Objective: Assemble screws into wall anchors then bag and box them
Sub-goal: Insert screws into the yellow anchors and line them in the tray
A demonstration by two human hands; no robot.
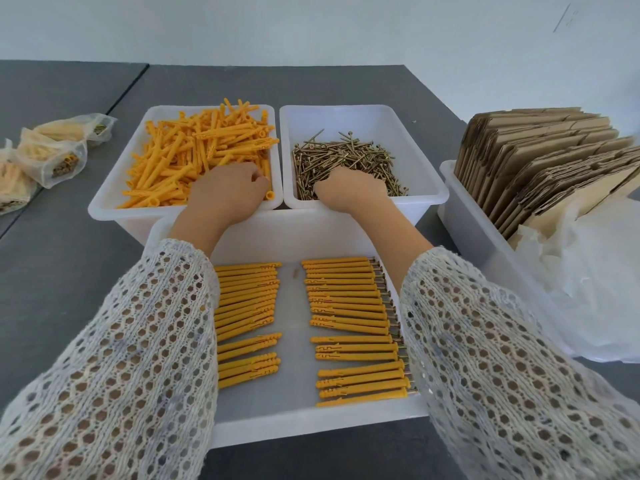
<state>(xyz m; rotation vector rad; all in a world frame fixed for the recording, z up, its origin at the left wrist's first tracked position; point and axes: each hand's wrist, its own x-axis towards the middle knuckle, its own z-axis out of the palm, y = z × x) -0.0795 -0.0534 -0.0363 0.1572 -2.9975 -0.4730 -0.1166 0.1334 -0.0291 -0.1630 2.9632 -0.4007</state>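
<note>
Anchors (194, 154) and screws (346, 157) in separate white bins, both hands reaching in.
Left hand (227, 194) fingers curled down onto the anchor pile; right hand (349, 190) fingers curled into the screws. Grip on either: can't tell. Assembled anchors (349, 306) lie in rows in the near tray (311, 424).

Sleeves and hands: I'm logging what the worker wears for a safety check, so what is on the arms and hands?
Both arms wear long, loose sleeves of white open-knit mesh with a honeycomb of holes: the left sleeve and the right sleeve. Each sleeve ends on the forearm, short of the wrist. The left hand and right hand are bare: no gloves, and no rings or watch show.
</note>
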